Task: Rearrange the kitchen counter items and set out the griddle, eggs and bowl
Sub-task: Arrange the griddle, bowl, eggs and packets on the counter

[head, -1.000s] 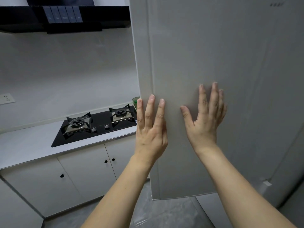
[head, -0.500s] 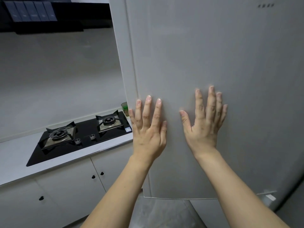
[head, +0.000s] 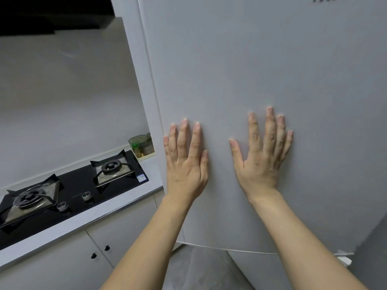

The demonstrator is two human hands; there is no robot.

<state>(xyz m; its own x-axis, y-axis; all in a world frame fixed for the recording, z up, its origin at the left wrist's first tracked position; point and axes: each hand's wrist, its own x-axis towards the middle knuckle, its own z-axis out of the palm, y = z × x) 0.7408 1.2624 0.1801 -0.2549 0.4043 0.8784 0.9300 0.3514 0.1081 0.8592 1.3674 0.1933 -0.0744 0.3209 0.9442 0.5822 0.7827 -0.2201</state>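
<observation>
A tall pale grey fridge door [head: 261, 70] fills the right and middle of the head view. My left hand [head: 185, 164] presses flat on it near its left edge, fingers straight and pointing up. My right hand [head: 262, 162] lies flat on the door a little to the right, fingers spread. Neither hand holds anything. No griddle, eggs or bowl are in view.
A black two-burner gas hob [head: 69, 191] sits in the white counter [head: 117, 208] at the left, above white cupboard doors [head: 62, 266]. A green-lidded clear box [head: 142, 146] stands in the counter's corner beside the fridge. A dark range hood [head: 52, 15] hangs above. Grey floor [head: 199, 268] lies below.
The fridge door has swung away from me toward the fridge under both flat hands. The view has shifted right, so the hob sits further left and the green-lidded box shows more.
</observation>
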